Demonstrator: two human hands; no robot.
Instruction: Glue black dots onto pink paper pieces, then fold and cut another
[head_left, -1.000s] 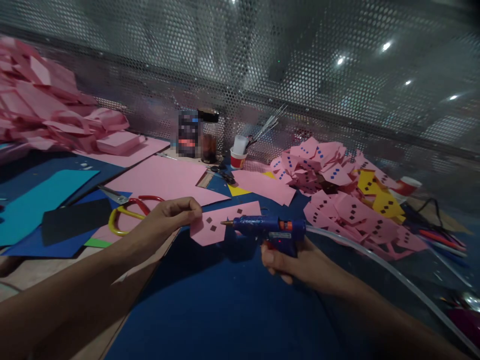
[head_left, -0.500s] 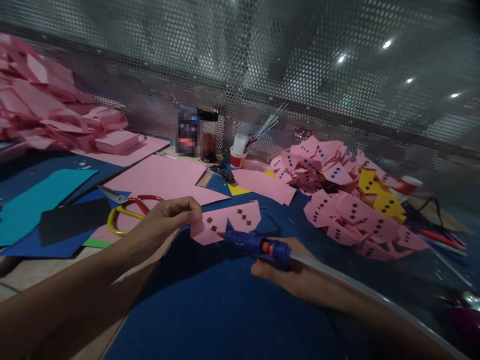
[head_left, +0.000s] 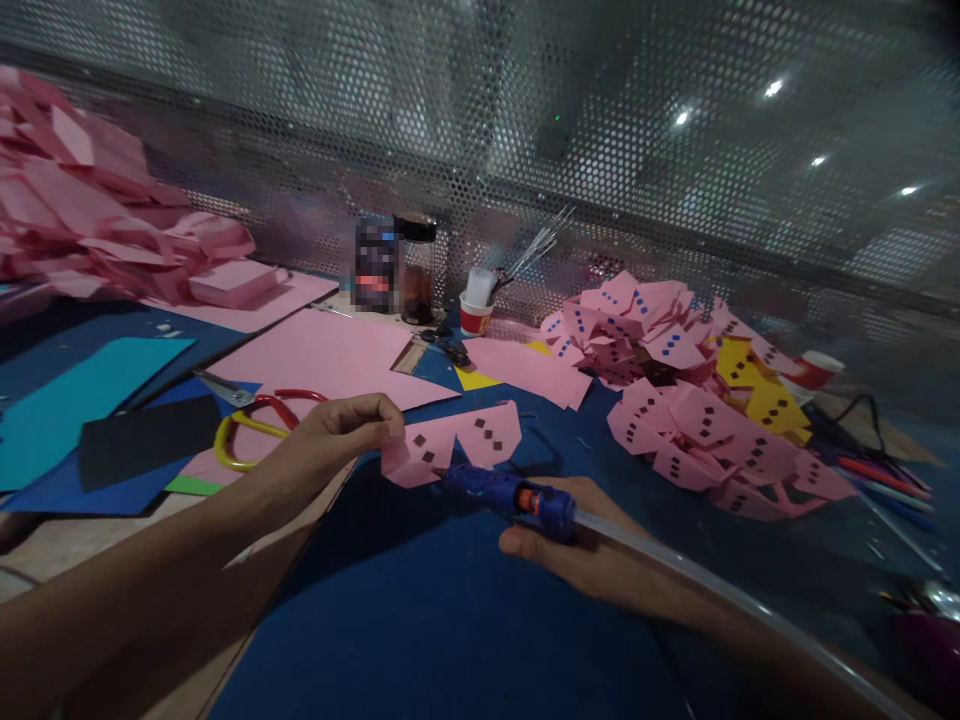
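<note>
Between thumb and fingers, my left hand [head_left: 364, 422] pinches the left end of a pink paper cutout [head_left: 450, 440]. The cutout has a V-shaped notch and dark diamond shapes on both halves. My right hand [head_left: 574, 550] is wrapped round a blue glue gun [head_left: 495, 492], with a long clear glue stick [head_left: 660, 545] running out of its back along my forearm. The gun's nozzle points left and is at the cutout's lower edge, by a dark diamond; whether it touches I cannot tell. Red-and-yellow-handled scissors [head_left: 281, 415] lie beside my left wrist.
Patterned pink cutouts [head_left: 697, 430] are heaped on the right with a yellow one [head_left: 757, 385]. A paper cup [head_left: 476, 318] and a jar [head_left: 418, 275] stand at the back near the perforated metal wall [head_left: 480, 120]. Folded pink paper [head_left: 67, 200] piles up at left. Black scissors [head_left: 446, 347] lie mid-table.
My right hand and the glue gun have shifted very slightly left, bringing the nozzle a little further along the cutout's edge. My left hand stays in place.
</note>
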